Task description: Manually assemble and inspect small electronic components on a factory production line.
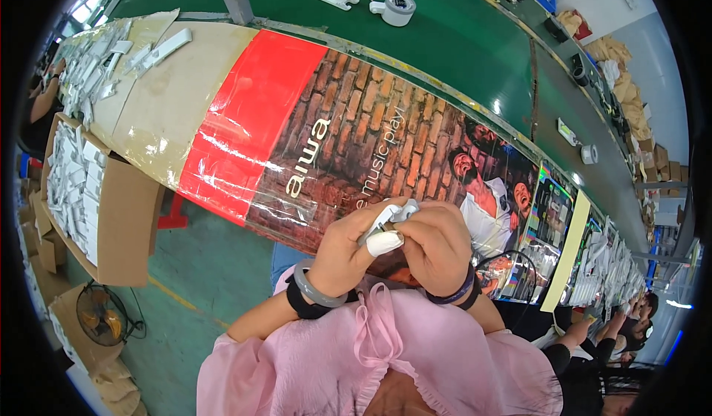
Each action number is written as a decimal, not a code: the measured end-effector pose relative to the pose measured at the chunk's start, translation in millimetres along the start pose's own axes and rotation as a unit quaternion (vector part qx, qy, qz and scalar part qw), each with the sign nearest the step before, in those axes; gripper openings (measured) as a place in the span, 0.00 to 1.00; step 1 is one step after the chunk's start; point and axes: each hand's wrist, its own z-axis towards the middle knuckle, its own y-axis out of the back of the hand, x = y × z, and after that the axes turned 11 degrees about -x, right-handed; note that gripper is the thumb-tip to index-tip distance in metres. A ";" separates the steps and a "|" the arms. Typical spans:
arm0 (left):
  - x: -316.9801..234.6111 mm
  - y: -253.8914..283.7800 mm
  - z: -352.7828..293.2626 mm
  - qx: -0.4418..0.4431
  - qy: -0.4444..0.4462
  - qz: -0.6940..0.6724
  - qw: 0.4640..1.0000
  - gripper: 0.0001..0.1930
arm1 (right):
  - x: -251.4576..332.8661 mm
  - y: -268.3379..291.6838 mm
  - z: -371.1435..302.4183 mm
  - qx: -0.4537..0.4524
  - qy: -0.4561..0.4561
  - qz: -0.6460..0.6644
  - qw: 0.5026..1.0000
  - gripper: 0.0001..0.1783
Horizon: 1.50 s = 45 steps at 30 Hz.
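Note:
In front of my chest, both hands meet around a small white plastic part [391, 214]. My left hand [341, 249] is closed on its left side, with a white cover [385, 242] over the thumb. From the other side, my right hand [443, 247] pinches the same part between thumb and curled fingers. Something small and brownish shows between the thumbs, too hidden to name. Beneath my hands lies the bench, covered by a glossy brick-print poster [371, 134]. A grey band [320, 288] circles my left wrist.
A cardboard box [122, 223] full of white parts stands at the left, near a pile of white pieces [93, 64]. Beyond the bench runs a green conveyor [460, 45] carrying white assemblies [398, 10]. A floor fan [102, 314] stands lower left. Co-workers sit at right.

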 end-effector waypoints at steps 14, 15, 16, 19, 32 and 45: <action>-10.3 1.8 0.7 0.081 -0.143 0.141 0.976 0.33 | -7.2 5.0 -3.9 0.011 0.046 0.074 0.996 0.14; -9.9 2.3 0.6 0.081 -0.142 0.139 0.977 0.33 | -7.5 5.2 -4.4 0.013 0.046 0.073 0.996 0.14; -9.4 2.6 0.5 0.084 -0.137 0.137 0.977 0.35 | -8.1 5.2 -5.1 0.016 0.046 0.077 0.996 0.14; -9.5 2.5 -0.7 0.084 -0.126 0.125 0.981 0.36 | -9.4 5.6 -6.4 0.025 0.049 0.080 0.995 0.14; -6.2 4.1 -0.1 0.080 -0.145 0.141 0.976 0.33 | -9.7 5.4 -3.4 0.040 0.056 0.072 0.995 0.13; -8.6 0.8 -5.6 0.058 -0.107 0.119 0.985 0.25 | -4.9 5.4 -4.3 0.037 0.060 0.045 0.996 0.14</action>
